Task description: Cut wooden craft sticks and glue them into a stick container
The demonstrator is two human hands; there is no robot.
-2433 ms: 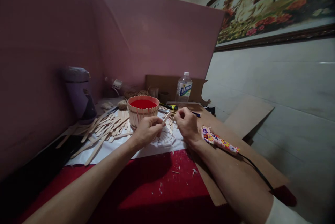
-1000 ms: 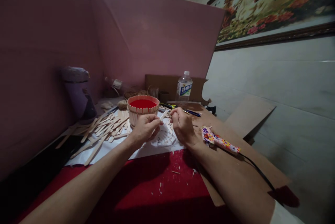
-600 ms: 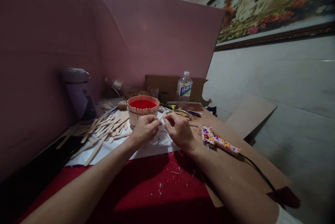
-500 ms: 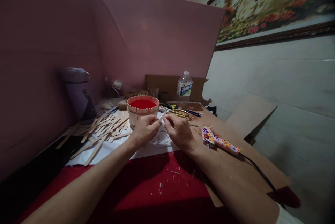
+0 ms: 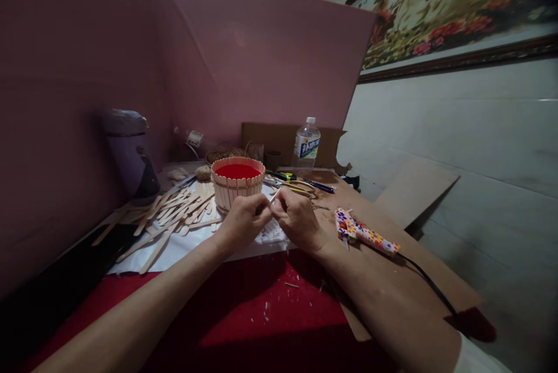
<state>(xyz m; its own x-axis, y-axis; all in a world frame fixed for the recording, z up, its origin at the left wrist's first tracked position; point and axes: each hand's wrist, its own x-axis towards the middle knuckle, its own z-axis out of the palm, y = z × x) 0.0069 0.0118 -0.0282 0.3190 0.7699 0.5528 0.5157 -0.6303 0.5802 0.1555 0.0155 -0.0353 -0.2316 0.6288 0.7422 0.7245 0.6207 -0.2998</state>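
A short pale piece of wooden craft stick (image 5: 275, 195) shows edge-on between my hands. My left hand (image 5: 244, 219) is closed, pinching the lower end of the piece. My right hand (image 5: 299, 217) is closed too, its fingertips against the piece from the other side. Just behind my left hand stands a round tub (image 5: 238, 190) with a red inside, ringed by upright craft sticks and a cord band. A heap of loose craft sticks (image 5: 174, 210) lies to the left on white paper (image 5: 192, 254). Small shavings (image 5: 272, 232) lie under my hands.
A flowered glue gun (image 5: 366, 236) with a black cord rests on the brown board at right. Gold-handled scissors (image 5: 303, 188), a blue pen-like tool (image 5: 320, 186) and a plastic bottle (image 5: 307, 146) are behind my hands. A purple cylinder (image 5: 133, 158) stands at left.
The wooden piece has turned from showing its flat face to showing a thin edge. My hands have drawn slightly closer together around it.
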